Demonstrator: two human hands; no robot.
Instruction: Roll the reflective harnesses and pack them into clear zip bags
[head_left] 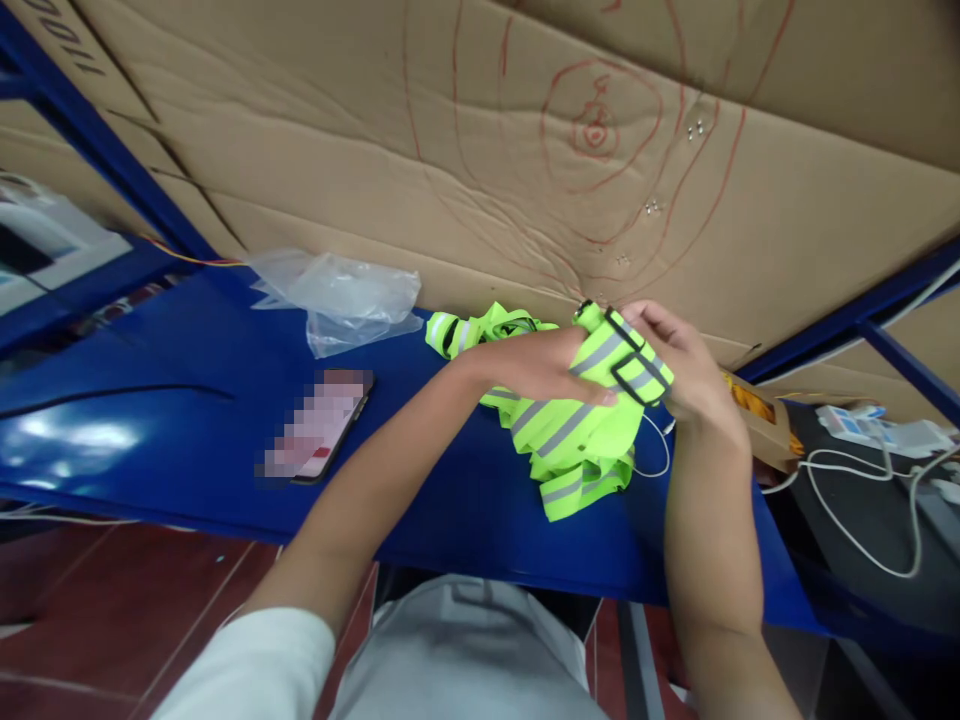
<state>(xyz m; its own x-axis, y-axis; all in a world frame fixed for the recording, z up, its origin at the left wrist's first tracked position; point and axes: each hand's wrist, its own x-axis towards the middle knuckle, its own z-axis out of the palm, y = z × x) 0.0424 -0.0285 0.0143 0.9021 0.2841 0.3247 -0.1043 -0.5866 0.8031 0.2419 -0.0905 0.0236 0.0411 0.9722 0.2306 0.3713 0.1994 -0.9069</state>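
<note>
Both hands are at a neon yellow reflective strap (600, 355) with grey stripes and black buckle pieces, held above the blue table. My left hand (551, 365) grips it from the left, its thumb across the front and its other fingers largely hidden. On the right, my right hand (686, 365) is closed around the buckle end, fingertips behind the fabric. Below and to the left, a loose heap of the same yellow webbing (559, 430) lies on the table. One folded end of it (450, 333) reaches left behind my left forearm.
A phone (322, 425) and a crumpled clear plastic bag (345, 295) lie on the blue table (187, 420) to the left. Cardboard with red drawn rings (596, 135) stands behind. At right are a small cardboard box (765, 425) and white cables (847, 525).
</note>
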